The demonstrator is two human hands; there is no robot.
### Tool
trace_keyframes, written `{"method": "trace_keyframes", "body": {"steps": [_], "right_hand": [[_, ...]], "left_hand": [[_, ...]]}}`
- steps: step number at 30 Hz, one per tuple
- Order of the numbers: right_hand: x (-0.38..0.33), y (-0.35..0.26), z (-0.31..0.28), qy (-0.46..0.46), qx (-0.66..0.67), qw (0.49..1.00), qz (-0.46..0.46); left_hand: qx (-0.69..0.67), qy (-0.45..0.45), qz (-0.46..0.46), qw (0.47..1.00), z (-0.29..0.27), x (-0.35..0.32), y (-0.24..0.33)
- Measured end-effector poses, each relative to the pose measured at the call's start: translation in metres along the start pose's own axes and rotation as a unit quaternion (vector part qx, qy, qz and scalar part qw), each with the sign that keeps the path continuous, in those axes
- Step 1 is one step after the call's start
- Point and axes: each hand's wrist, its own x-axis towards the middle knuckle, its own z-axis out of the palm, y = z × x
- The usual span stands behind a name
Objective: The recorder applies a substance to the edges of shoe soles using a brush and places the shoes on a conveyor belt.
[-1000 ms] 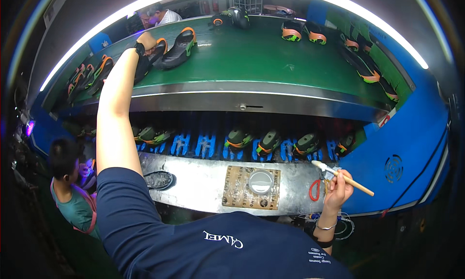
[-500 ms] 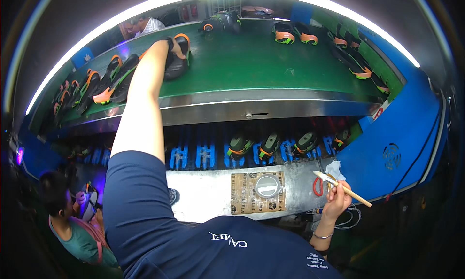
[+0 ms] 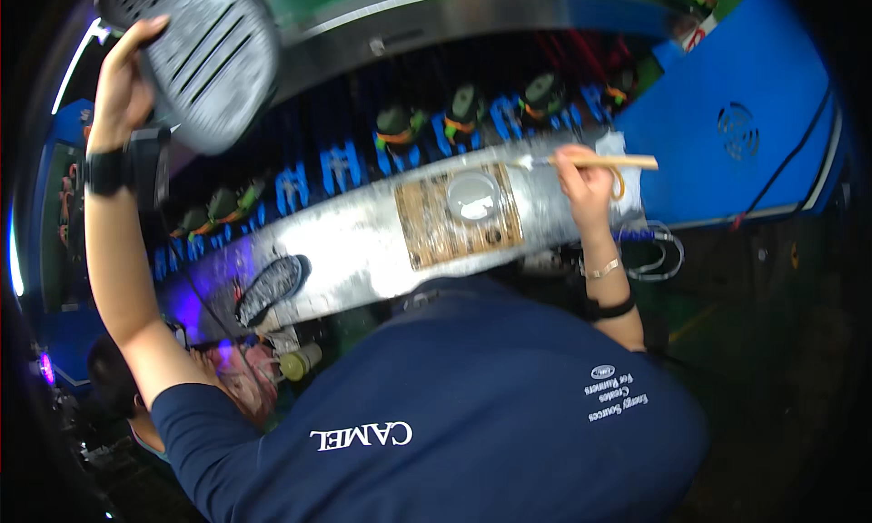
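Two hands (image 3: 586, 182), one brush (image 3: 631, 162), one tub (image 3: 472, 198) — one cardboard sheet (image 3: 422, 228), one grey sole (image 3: 215, 69), one dark shoe part (image 3: 270, 291)

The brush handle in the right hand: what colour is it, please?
The brush handle is light tan, like bare wood, seen best in the head view.

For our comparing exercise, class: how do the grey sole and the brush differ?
The grey sole is broad, with dark grooves; the brush is slender, with a pale handle. The sole is in the left hand; the brush is in the right hand. Both are held.
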Motion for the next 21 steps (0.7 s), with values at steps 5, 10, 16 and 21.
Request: {"method": "trace_keyframes", "body": {"steps": [5,10,16,21], "right_hand": [[0.0,0.048,0.02,-0.098,-0.106,0.989,0.009],[0.003,0.087,0.026,-0.165,-0.252,0.953,0.022],[0.001,0.102,0.03,-0.169,-0.293,0.941,0.014],[-0.004,0.092,0.017,-0.179,-0.284,0.941,0.042]], "left_hand": [[-0.205,-0.159,0.0,0.966,0.06,-0.092,-0.101],[-0.366,-0.068,-0.063,0.926,0.103,-0.126,-0.186],[-0.463,-0.091,-0.095,0.877,0.092,-0.135,-0.22],[-0.408,-0.047,-0.108,0.905,0.077,-0.125,-0.217]]}}
